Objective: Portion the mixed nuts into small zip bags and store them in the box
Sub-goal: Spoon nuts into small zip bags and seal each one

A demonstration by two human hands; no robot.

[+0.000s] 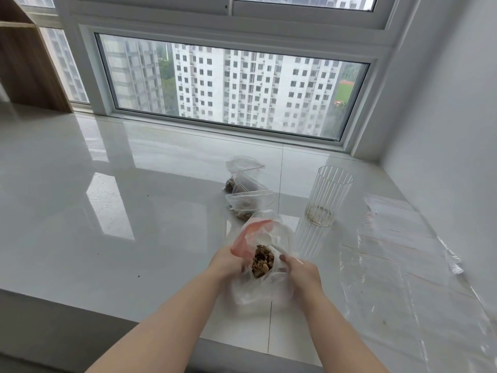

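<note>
No readable text, labels, brands or numbers anywhere you look. The clear zip bags point(248, 195) on the counter are unprinted, the ribbed glass jar point(326, 196) carries no label, and the flat plastic sheets point(398, 238) at your right show only faint marks too blurred to read.
</note>
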